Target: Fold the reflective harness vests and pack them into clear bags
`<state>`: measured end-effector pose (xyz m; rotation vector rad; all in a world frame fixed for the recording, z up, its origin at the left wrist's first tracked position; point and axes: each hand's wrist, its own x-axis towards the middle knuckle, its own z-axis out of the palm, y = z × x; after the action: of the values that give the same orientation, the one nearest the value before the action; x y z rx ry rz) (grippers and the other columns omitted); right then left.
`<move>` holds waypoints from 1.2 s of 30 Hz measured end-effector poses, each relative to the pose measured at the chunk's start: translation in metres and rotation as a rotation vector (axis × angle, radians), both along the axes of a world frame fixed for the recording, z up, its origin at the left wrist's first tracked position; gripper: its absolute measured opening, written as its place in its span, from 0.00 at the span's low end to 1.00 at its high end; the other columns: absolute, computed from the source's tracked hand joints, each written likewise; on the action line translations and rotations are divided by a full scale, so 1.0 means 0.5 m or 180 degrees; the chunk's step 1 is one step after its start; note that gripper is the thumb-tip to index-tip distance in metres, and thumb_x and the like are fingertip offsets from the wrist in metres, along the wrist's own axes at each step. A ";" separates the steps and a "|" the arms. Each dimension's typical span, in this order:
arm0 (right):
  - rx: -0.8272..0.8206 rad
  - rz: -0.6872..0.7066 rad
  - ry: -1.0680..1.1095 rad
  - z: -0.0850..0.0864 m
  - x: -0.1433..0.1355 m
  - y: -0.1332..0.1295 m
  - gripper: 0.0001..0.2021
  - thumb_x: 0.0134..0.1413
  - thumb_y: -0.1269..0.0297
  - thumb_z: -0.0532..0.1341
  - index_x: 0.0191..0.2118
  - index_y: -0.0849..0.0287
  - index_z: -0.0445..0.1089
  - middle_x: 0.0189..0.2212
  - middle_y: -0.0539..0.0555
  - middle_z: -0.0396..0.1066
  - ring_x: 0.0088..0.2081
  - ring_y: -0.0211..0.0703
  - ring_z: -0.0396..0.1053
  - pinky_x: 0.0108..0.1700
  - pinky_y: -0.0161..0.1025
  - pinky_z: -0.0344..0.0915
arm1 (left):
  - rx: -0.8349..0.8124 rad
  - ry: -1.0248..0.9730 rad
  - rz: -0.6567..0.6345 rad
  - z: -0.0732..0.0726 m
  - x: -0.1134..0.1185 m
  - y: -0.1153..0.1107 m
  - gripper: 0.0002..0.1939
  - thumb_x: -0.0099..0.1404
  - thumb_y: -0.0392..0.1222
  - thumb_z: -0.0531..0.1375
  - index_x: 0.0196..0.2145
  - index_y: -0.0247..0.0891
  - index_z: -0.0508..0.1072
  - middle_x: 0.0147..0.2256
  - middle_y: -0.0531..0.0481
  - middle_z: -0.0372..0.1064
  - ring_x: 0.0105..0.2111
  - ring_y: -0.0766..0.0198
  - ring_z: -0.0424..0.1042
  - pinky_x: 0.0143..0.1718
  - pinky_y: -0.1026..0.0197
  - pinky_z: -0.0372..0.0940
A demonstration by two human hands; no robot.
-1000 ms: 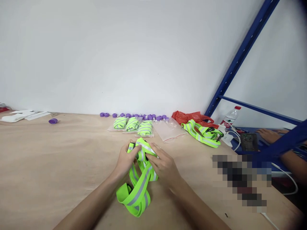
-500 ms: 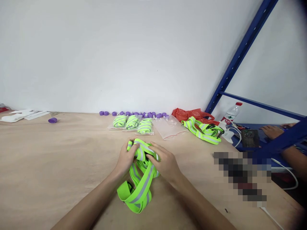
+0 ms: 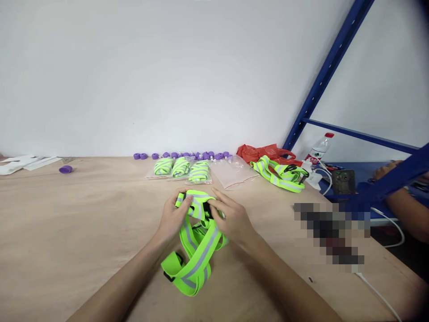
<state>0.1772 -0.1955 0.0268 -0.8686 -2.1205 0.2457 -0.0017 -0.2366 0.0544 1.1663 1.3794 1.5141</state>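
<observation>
A neon yellow-green reflective strap (image 3: 203,255) with a grey stripe hangs in loops between my hands, its lower loops at the table top. My left hand (image 3: 172,212) is closed on the strap's upper left part, thumb on top. My right hand (image 3: 233,217) pinches the strap at a black piece (image 3: 208,210), perhaps a buckle, partly covered by the fingers. Black sliders (image 3: 168,277) show on the lower left loop. Beyond my hands lie several rolled straps in clear bags (image 3: 200,171) and a flat clear zip bag (image 3: 231,172).
Purple rolls (image 3: 155,156) line the wall, with another purple roll (image 3: 65,169) at left. A loose reflective strap (image 3: 279,174) lies by a red plastic bag (image 3: 264,153). At right stand a blue metal frame (image 3: 321,80) and a bottle (image 3: 321,147); another person's hand (image 3: 385,170) is behind the frame.
My right fingers have shifted on the strap, and more of the black piece shows beside them. The view has moved slightly. At right, the other person's hand has moved a little.
</observation>
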 end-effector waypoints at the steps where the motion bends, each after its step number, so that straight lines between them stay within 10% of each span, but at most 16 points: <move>1: -0.0127 -0.0010 -0.0086 0.004 -0.001 -0.001 0.12 0.61 0.68 0.58 0.47 0.54 0.75 0.60 0.60 0.69 0.57 0.53 0.71 0.55 0.47 0.70 | 0.0086 0.0093 0.0026 -0.001 -0.003 0.001 0.19 0.59 0.56 0.65 0.40 0.38 0.71 0.29 0.54 0.69 0.27 0.64 0.70 0.26 0.66 0.68; 12: -0.1169 0.0061 0.0172 0.035 0.002 0.006 0.13 0.45 0.73 0.59 0.40 0.57 0.67 0.37 0.52 0.75 0.40 0.47 0.73 0.43 0.41 0.68 | 0.0133 -0.0048 -0.0571 -0.023 -0.001 -0.005 0.21 0.63 0.55 0.63 0.49 0.43 0.68 0.42 0.50 0.68 0.37 0.58 0.74 0.27 0.60 0.75; 25: -0.1282 0.0505 0.0419 0.050 0.024 0.007 0.14 0.45 0.71 0.60 0.42 0.56 0.68 0.41 0.52 0.75 0.44 0.46 0.72 0.48 0.41 0.66 | 0.0409 0.0859 -0.0790 -0.004 -0.096 0.039 0.23 0.63 0.54 0.64 0.51 0.38 0.74 0.52 0.43 0.73 0.53 0.48 0.70 0.52 0.54 0.66; 36: -0.1560 0.0837 0.1071 0.029 0.034 0.025 0.06 0.52 0.72 0.55 0.34 0.57 0.66 0.36 0.53 0.72 0.38 0.42 0.72 0.35 0.35 0.67 | -0.0085 -0.1210 -0.0680 -0.005 -0.109 0.043 0.25 0.53 0.52 0.72 0.45 0.38 0.75 0.23 0.57 0.70 0.17 0.70 0.64 0.17 0.68 0.59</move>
<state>0.1941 -0.1830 0.0415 -0.7476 -1.8741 1.0089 -0.0564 -0.2151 0.0518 0.9177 0.9852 1.4666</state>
